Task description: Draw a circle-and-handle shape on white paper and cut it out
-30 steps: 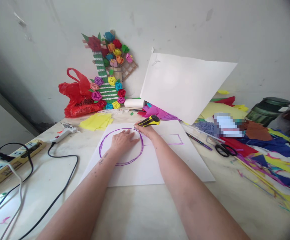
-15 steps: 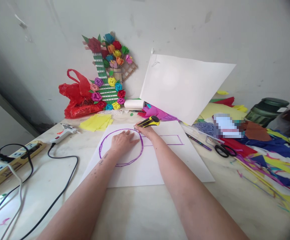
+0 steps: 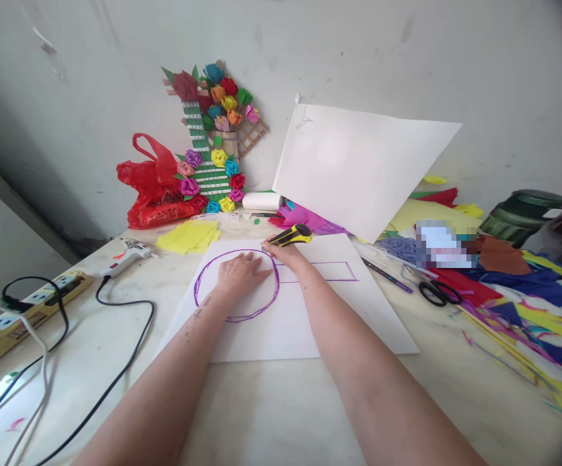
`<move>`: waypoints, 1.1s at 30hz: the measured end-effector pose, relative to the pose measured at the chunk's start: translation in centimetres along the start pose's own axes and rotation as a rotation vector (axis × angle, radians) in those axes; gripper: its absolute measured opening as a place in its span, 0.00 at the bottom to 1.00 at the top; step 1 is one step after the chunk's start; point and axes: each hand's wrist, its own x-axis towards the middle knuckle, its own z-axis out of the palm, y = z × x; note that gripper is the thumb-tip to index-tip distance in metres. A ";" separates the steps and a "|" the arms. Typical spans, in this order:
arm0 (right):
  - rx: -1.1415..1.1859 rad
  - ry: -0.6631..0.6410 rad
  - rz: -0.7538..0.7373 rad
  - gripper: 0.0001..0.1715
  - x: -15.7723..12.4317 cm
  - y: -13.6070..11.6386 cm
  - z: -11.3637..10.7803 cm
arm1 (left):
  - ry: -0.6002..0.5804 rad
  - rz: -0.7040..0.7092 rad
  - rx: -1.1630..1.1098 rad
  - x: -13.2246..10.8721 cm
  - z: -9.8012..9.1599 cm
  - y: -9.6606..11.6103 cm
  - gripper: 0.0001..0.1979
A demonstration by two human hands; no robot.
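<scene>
A white board (image 3: 358, 323) lies on the table, marked with a purple circle (image 3: 251, 316) and a long purple rectangle (image 3: 319, 281) joined to its right side. Inside the circle, my left hand (image 3: 242, 273) rests flat with its fingers spread. My right hand (image 3: 284, 252) grips a yellow and black utility knife (image 3: 291, 235) near its front end. The knife's tip is at the circle's upper right line; the blade itself is too small to make out.
To the left are a glue gun (image 3: 128, 259) and a power strip (image 3: 28, 309) with cords. A red bag (image 3: 152, 184) and a paper-flower craft (image 3: 207, 162) stand behind. A white sheet (image 3: 363, 168) leans at the wall. Scissors (image 3: 440, 292) and coloured scraps (image 3: 528, 323) lie right.
The whole view has shifted slightly. Both hands hold nearly the same places on the board, and the utility knife remains at the circle's upper right.
</scene>
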 end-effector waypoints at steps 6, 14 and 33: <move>-0.021 -0.018 -0.034 0.04 0.4 0.3 0.0 | 0.018 0.006 0.007 0.1 0.4 -0.2 0.24; -0.017 -0.008 0.003 0.05 0.2 0.0 0.0 | 0.009 0.003 0.007 0.1 0.4 -0.1 0.24; -0.023 -0.023 -0.049 0.04 0.5 0.6 -0.1 | 0.009 0.001 0.018 -0.1 0.2 0.0 0.24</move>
